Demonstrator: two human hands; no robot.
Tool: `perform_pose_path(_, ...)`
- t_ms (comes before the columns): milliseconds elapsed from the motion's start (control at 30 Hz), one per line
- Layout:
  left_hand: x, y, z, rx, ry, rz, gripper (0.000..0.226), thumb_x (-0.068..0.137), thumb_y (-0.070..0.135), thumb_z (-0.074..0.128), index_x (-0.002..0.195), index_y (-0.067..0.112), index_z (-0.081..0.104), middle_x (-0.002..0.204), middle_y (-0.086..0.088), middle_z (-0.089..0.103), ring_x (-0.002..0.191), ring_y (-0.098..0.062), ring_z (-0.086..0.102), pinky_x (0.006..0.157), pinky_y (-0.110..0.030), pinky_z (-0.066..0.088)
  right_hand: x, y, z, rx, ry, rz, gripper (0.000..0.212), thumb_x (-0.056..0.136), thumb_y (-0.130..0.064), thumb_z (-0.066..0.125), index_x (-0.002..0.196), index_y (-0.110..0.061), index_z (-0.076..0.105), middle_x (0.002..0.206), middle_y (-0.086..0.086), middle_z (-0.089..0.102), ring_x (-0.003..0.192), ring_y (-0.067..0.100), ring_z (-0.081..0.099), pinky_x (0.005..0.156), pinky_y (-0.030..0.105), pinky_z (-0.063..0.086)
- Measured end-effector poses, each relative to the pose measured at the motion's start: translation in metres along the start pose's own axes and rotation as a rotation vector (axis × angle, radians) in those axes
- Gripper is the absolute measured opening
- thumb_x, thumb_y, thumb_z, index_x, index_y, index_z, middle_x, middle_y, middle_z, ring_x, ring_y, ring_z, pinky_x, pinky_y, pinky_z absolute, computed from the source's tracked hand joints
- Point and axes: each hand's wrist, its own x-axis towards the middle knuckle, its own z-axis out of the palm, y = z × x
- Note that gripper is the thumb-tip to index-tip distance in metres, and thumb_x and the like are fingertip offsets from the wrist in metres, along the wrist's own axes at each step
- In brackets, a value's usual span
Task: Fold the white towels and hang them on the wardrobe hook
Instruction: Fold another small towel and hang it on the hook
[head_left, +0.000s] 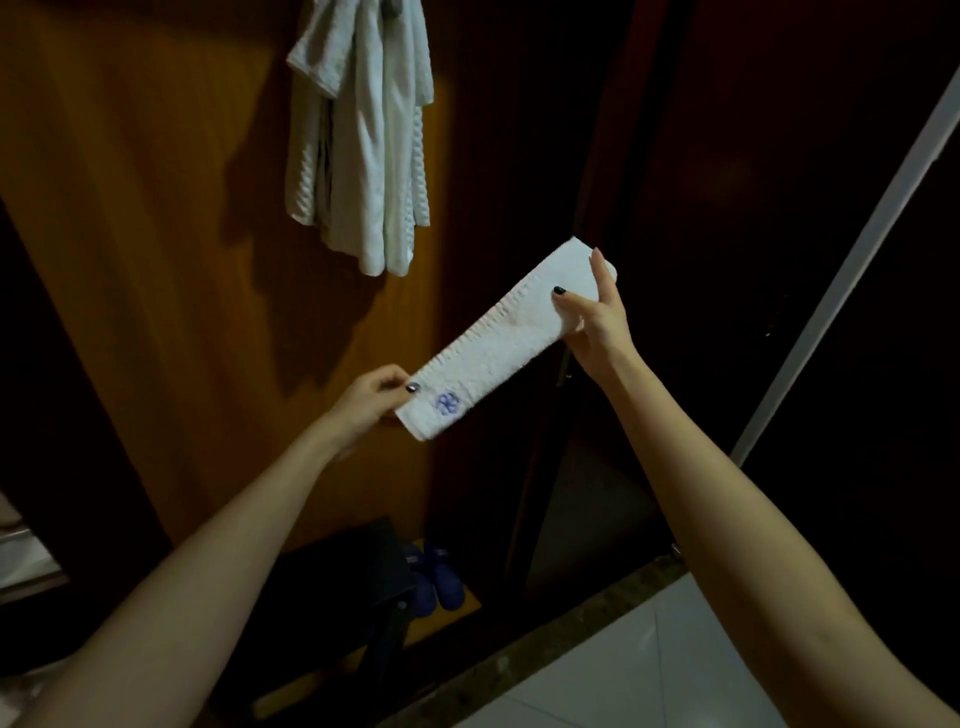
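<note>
My left grip (371, 402) pinches the folded towel (511, 340) at its logo end | my right grip (597, 314) pinches its other end, up-right of the left | hung towels (363, 140) on the wardrobe (156, 208), above both grips

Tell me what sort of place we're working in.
Probably a bedroom or hotel room, by a wooden wardrobe: white towels hang on its door, blue slippers sit below; left hand and right hand hold a folded towel.

Home bedroom or dressing corner: wooden wardrobe (130, 208), white towels (363, 140) hung on its door, blue shoes (436, 582) below, tiled floor (649, 670).
</note>
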Motion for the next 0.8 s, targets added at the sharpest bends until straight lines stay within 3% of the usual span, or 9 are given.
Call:
perform_pose_path(133, 0.010, 0.020, -0.039, 0.035, 0.145, 0.078, 0.020, 0.095, 0.004, 0.050, 0.082, 0.019, 0.054, 0.069, 0.006, 0.059, 0.055, 0.003, 0.055, 0.048, -0.013, 0.044, -0.001, 0.008, 0.001, -0.022, 0.084, -0.068, 0.063, 0.088, 0.008, 0.058, 0.142, -0.021, 0.046, 0.137, -0.004, 0.045, 0.109, 0.021, 0.059, 0.073, 0.030, 0.058)
perform_pose_path(233, 0.011, 0.042, -0.064, -0.032, 0.185, 0.145, 0.022, 0.094, 0.000, 0.050, 0.090, 0.021, 0.057, 0.080, -0.002, 0.062, 0.064, -0.003, 0.060, 0.054, -0.014, 0.048, 0.002, 0.006, 0.003, -0.081, 0.047, -0.090, 0.043, 0.088, 0.004, 0.058, 0.125, -0.017, 0.060, 0.131, 0.002, 0.051, 0.117, 0.025, 0.055, 0.081, 0.034, 0.058)
perform_pose_path(333, 0.013, 0.067, -0.087, -0.105, 0.137, 0.127, 0.030, 0.093, -0.007, 0.046, 0.094, 0.016, 0.064, 0.094, -0.002, 0.067, 0.076, -0.004, 0.067, 0.061, -0.018, 0.054, 0.011, -0.003, 0.009, -0.153, 0.006, -0.134, 0.035, 0.087, 0.002, 0.059, 0.116, -0.018, 0.064, 0.121, -0.002, 0.053, 0.107, 0.019, 0.058, 0.072, 0.026, 0.058)
perform_pose_path(433, 0.015, 0.091, -0.109, -0.133, 0.118, 0.009, 0.031, 0.089, -0.013, 0.039, 0.090, 0.004, 0.064, 0.098, -0.013, 0.065, 0.073, -0.010, 0.070, 0.058, -0.021, 0.055, 0.026, -0.016, 0.020, -0.318, -0.035, -0.154, 0.031, 0.087, -0.001, 0.061, 0.115, -0.014, 0.066, 0.121, 0.004, 0.057, 0.098, 0.017, 0.061, 0.066, 0.021, 0.056)
perform_pose_path(567, 0.016, 0.130, -0.137, 0.042, 0.094, -0.070, 0.029, 0.089, -0.006, 0.046, 0.099, 0.013, 0.066, 0.097, -0.005, 0.068, 0.071, -0.007, 0.068, 0.052, -0.019, 0.053, 0.051, -0.039, 0.040, -0.383, -0.087, -0.172, 0.022, 0.087, -0.001, 0.064, 0.105, -0.012, 0.070, 0.116, 0.008, 0.060, 0.096, 0.020, 0.062, 0.067, 0.023, 0.056)
perform_pose_path(667, 0.021, 0.163, -0.144, 0.051, 0.147, 0.062, 0.029, 0.086, -0.012, 0.051, 0.097, 0.013, 0.062, 0.101, -0.008, 0.063, 0.071, -0.009, 0.067, 0.053, -0.020, 0.053, 0.069, -0.058, 0.055, -0.370, -0.083, -0.228, 0.026, 0.088, -0.001, 0.063, 0.111, -0.011, 0.069, 0.114, 0.007, 0.061, 0.095, 0.017, 0.064, 0.067, 0.021, 0.056)
perform_pose_path(800, 0.032, 0.202, -0.146, 0.033, 0.270, 0.249, 0.033, 0.085, -0.020, 0.044, 0.097, 0.004, 0.064, 0.098, -0.008, 0.063, 0.066, -0.003, 0.067, 0.050, -0.014, 0.049, 0.092, -0.085, 0.071, -0.334, -0.089, -0.284, 0.033, 0.088, 0.000, 0.063, 0.121, -0.005, 0.066, 0.101, -0.002, 0.064, 0.084, 0.008, 0.064, 0.060, 0.014, 0.054)
